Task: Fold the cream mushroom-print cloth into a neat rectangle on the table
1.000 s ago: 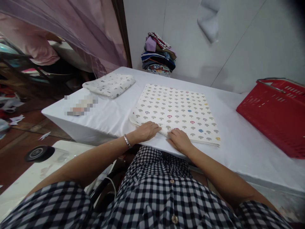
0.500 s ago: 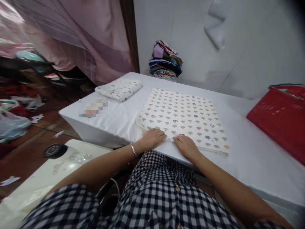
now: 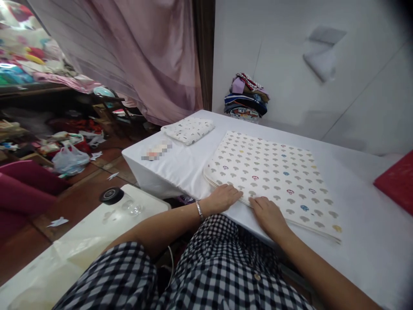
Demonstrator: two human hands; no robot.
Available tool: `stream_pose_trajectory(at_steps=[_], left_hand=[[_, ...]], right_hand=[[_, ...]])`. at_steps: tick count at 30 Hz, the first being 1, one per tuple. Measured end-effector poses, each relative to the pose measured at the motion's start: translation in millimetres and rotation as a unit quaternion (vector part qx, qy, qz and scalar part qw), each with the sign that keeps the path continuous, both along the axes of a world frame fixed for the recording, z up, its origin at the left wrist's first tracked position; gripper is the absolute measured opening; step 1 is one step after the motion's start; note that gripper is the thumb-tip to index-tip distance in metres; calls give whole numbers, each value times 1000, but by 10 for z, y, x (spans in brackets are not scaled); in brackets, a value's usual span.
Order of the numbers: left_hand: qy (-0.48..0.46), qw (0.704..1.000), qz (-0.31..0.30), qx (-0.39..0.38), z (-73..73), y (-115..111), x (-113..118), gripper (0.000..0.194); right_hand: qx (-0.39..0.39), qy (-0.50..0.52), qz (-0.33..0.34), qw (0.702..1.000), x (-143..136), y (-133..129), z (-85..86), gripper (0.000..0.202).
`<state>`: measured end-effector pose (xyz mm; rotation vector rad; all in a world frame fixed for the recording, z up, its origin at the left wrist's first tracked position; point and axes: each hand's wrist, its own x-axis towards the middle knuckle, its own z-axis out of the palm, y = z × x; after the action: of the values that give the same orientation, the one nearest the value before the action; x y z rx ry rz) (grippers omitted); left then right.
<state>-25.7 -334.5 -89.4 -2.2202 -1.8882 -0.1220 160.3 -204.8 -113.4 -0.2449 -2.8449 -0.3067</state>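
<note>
A white folded cloth [image 3: 274, 172] printed with grey mushrooms and a few coloured ones lies flat on the table. Its layers show along the near edge. My left hand [image 3: 224, 198] holds that edge left of its middle, fingers curled over the top. Close beside it, my right hand [image 3: 266, 213] grips the same edge with its fingertips on the print. Both thumbs are mostly hidden. A silver bracelet [image 3: 199, 210] circles my left wrist. Farther back on the left lies a second folded cloth [image 3: 189, 130], white with small dark prints.
The white-covered table [image 3: 187, 168] meets the wall. Folded clothes [image 3: 247, 99] are stacked at its back edge. A red item [image 3: 396, 183] stands at the right. On my left is a pale surface [image 3: 142, 230] with a black round object [image 3: 111, 195]. A plastic bag [image 3: 71, 159] sits on the floor.
The view has swung left, so the table and cloths appear farther right and more floor shows. Both hands stay at the near edge of the mushroom-print cloth.
</note>
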Motion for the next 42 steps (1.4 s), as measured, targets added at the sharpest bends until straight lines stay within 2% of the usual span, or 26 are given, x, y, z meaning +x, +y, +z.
stream_pose_trajectory(at_steps=[8, 14, 18, 22, 25, 29, 35, 42], left_hand=[[-73, 995, 67, 10, 49, 11, 18, 27], [-84, 992, 88, 43, -61, 3, -28, 18], [-82, 978, 161, 101, -124, 8, -174, 16], [-79, 951, 244, 170, -110, -57, -393, 20], [-80, 939, 274, 193, -90, -148, -548, 23], [-93, 942, 260, 188, -91, -269, -703, 22], [-90, 968, 199, 124, -94, -414, -885, 24], [-111, 979, 157, 75, -49, -476, -982, 26]], right_hand=[[-26, -21, -25, 999, -399, -170, 87, 33], [-37, -41, -13, 998, -453, -203, 22, 34], [-43, -46, -9, 998, -421, -183, -18, 38], [-46, -54, -14, 997, -429, -180, 9, 38], [-51, -59, -6, 997, -447, -182, 47, 37], [-55, -65, 10, 996, -455, -183, 91, 31], [-66, -65, 31, 995, -440, -185, 145, 24], [-82, -154, 19, 984, -639, -243, 356, 18]])
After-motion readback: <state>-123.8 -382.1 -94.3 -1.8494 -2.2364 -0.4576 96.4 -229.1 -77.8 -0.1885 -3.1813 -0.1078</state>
